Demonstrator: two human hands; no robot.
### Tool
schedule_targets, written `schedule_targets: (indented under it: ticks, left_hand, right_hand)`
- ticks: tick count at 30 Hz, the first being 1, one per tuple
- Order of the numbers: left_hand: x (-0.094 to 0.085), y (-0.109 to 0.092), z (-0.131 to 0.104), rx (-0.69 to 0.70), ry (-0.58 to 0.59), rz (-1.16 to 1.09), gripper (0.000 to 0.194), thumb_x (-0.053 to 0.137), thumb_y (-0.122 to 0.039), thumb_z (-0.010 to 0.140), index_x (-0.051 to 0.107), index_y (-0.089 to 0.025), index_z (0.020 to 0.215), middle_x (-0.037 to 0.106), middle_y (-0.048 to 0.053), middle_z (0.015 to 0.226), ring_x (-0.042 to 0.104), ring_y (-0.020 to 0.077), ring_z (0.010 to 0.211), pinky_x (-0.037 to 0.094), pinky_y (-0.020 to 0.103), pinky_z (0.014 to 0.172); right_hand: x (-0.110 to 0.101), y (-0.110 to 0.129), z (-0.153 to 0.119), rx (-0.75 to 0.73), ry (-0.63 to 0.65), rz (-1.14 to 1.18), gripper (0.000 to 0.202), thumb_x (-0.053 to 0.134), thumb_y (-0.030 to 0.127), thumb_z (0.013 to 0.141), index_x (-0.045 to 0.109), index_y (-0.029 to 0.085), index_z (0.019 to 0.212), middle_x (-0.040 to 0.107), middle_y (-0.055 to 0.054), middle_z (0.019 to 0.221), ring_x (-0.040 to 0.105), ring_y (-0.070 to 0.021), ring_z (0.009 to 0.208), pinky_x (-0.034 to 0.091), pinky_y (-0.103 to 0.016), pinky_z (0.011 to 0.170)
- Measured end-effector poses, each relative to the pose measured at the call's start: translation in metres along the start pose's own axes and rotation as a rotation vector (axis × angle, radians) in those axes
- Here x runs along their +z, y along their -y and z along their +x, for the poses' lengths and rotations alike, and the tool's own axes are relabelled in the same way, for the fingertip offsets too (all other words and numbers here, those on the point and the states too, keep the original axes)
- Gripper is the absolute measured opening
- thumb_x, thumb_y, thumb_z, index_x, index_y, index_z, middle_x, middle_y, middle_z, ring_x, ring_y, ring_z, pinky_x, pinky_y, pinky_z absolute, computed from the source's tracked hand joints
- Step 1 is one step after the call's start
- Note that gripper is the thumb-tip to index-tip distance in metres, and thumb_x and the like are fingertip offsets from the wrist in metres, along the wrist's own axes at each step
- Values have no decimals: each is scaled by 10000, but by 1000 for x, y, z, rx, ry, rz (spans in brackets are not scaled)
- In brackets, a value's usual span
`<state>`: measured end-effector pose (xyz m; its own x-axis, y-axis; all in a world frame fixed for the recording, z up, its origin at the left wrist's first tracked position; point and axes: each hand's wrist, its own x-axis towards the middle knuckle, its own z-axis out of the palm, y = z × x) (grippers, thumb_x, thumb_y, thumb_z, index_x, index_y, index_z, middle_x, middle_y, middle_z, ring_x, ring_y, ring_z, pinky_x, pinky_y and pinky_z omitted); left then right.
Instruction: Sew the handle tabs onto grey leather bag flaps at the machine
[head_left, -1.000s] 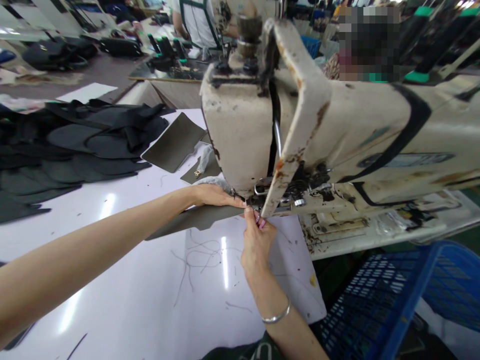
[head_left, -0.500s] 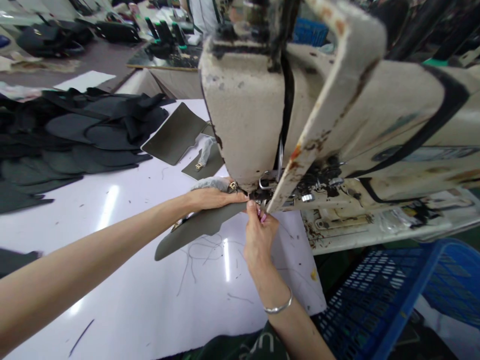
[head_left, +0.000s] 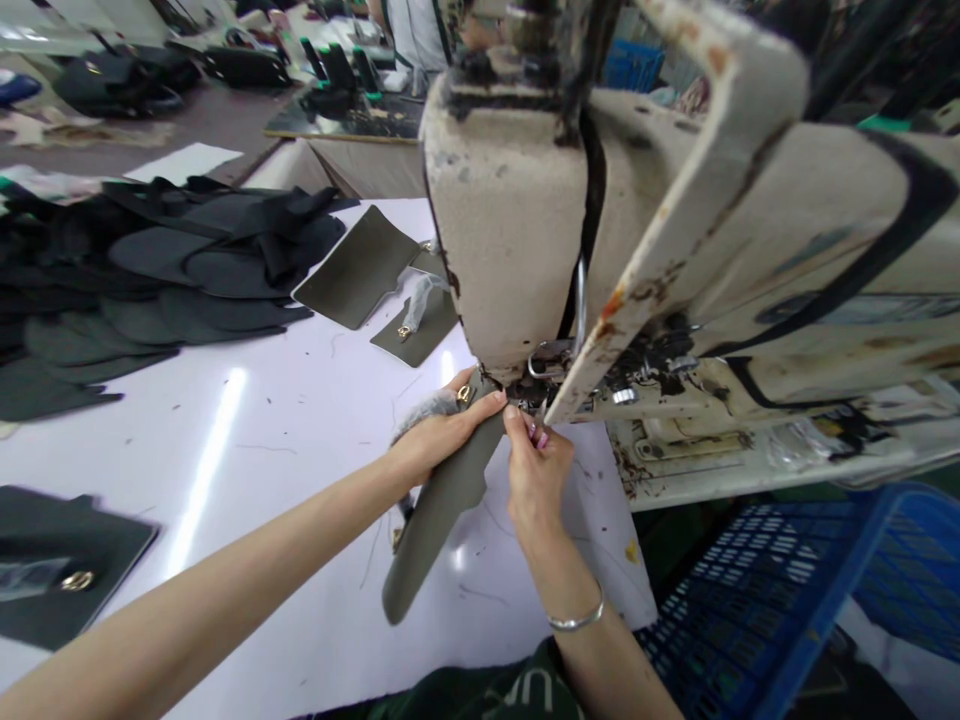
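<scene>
A grey-green leather-like panel lies slantwise under the head of a sewing machine. My left hand grips it by the far part, thumb on top near the presser foot, other fingers at the far edge. A gold clasp and clear plastic wrap show beside that hand. Close to the needle area, my right hand is closed at the panel's right edge. Something small and pink shows among its fingers; its kind is unclear. The needle point is hidden.
More panels lie beyond my left hand, and another with a gold clasp lies at left. A stack of dark pieces fills the back left. A blue plastic basket stands at lower right. Loose threads lie on the white tabletop.
The panel has turned, its near end swinging toward me and to the right. Both hands stay at the machine. The camera view has shifted slightly, and more of the left panel shows.
</scene>
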<state>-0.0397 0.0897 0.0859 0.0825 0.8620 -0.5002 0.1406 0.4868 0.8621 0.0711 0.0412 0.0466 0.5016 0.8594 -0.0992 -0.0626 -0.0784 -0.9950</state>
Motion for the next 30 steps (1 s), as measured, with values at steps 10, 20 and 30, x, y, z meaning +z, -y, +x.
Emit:
schedule_targets:
  ticks: [10,20,30]
  left_hand:
    - [50,22,-25,7,-177,-430,699,801,-552,767,551,-362,1391,780,15,1047,742,203,788,591,275,682]
    - [67,23,-26,20,-260,-542,669,806,-504,785,544,-321,1372,757,34,1165,739,218,937,583,278,733]
    - [63,18,-6,126,-275,-518,637,755,-496,833,515,-350,1405,737,6,1209,721,173,960,561,229,766]
  right_hand:
    - [-30,9,17,101,184,-25,523,706,458,820,337,225,532,289,68,531,255,-83,514,231,-237,481]
    - [-51,18,21,106,338,-67,481,698,390,804,364,209,510,311,72,500,271,-79,497,202,-244,480]
    - [-50,16,25,63,377,-52,420,711,364,795,436,197,525,356,59,567,287,-94,561,277,-248,541]
